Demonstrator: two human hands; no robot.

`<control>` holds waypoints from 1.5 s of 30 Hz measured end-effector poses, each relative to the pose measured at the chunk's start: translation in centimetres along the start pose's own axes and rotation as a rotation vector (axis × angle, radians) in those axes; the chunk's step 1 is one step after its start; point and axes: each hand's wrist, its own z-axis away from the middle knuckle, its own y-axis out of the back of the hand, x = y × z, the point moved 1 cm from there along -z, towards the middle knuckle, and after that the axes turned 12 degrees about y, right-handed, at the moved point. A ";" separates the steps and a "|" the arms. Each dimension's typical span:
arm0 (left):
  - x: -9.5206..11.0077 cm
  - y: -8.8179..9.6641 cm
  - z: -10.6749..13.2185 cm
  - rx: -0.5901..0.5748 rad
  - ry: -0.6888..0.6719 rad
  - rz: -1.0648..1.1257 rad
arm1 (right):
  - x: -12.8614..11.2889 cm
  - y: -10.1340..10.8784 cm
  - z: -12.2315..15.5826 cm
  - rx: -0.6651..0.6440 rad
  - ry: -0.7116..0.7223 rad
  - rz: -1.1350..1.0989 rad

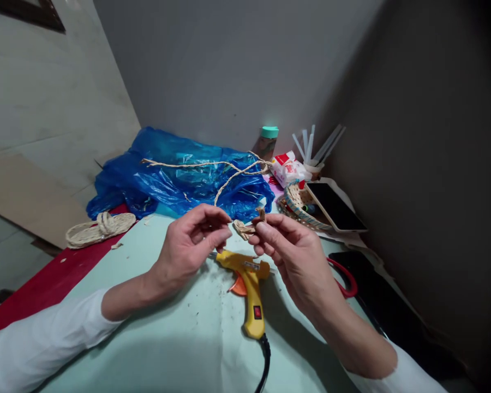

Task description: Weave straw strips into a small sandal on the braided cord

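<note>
Between the thumb and fingers of my right hand (292, 248) is a small braided straw piece (242, 229), with a dry strip standing up from the grip. Just left of it, my left hand (196, 240) is closed in a pinch, its thumb close to the index finger. Whatever those fingertips hold, if anything, is too small to make out. Below both hands a yellow hot glue gun (251, 292) lies on its side, its black cord running toward me. A twisted straw cord (196, 164) stretches over the blue plastic bag behind, one end dropping behind my left hand.
A woven straw sandal (102, 228) sits on red cloth at the left. The blue plastic bag (159, 188) lies by the wall. To the right are a woven basket (297, 204), a phone (335, 206), glue sticks (309, 144), red-handled scissors (349, 281) and a green-lidded jar (269, 132).
</note>
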 end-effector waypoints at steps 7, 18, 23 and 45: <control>1.0 -1.0 1.4 0.122 -0.180 -0.128 | 0.2 -0.8 1.0 -0.036 -0.084 -0.015; 1.2 -0.3 0.7 0.066 -0.161 -0.103 | 0.4 -0.8 0.7 -0.138 -0.277 -0.078; 1.3 -0.1 0.1 -0.060 0.014 0.051 | 0.5 -0.7 0.7 -0.195 -0.320 -0.138; 1.2 0.7 -0.7 -0.377 0.106 0.158 | 0.8 -0.8 1.1 -0.293 -0.407 -0.210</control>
